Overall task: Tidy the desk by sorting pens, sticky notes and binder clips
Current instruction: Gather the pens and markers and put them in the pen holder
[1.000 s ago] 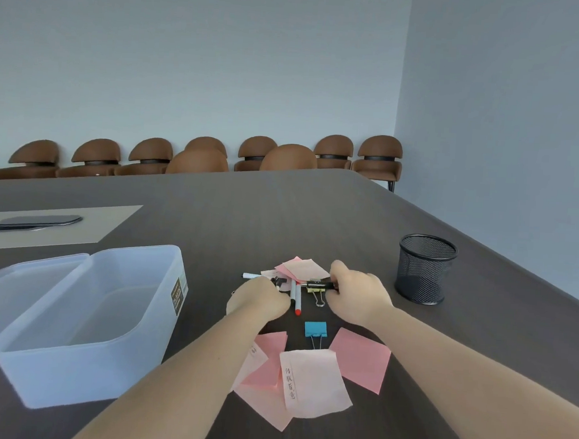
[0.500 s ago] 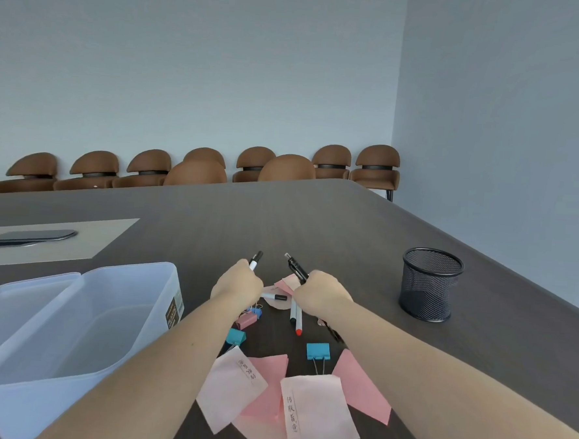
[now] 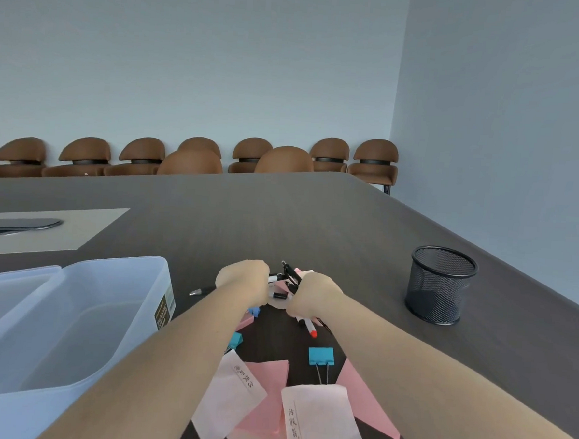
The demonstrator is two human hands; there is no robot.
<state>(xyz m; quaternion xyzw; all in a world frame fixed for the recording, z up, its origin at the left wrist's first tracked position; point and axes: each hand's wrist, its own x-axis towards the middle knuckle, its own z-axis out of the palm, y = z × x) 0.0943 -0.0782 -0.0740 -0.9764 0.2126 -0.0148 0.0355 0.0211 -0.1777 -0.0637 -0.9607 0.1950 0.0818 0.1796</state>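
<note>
My left hand (image 3: 243, 279) is closed around a pen (image 3: 202, 291) whose tip sticks out to the left. My right hand (image 3: 314, 293) grips a black pen (image 3: 290, 273) that points up and away. The two hands nearly touch above a small pile of pens and pink notes. A white pen with a red cap (image 3: 308, 327) lies just below my right hand. Pink sticky notes (image 3: 268, 384), some with handwriting, lie nearer to me between my forearms. A blue binder clip (image 3: 321, 356) rests among them, and another blue clip (image 3: 235, 339) peeks out beside my left forearm.
A translucent plastic box (image 3: 134, 298) with its lid beside it stands at the left. A black mesh pen cup (image 3: 441, 284) stands at the right on the dark table (image 3: 315, 221). A beige mat with a dark flat object (image 3: 20, 225) lies far left. Brown chairs (image 3: 190, 159) line the wall.
Both hands lifted a pen each off the pile, then came together over it. The camera view tilted upward.
</note>
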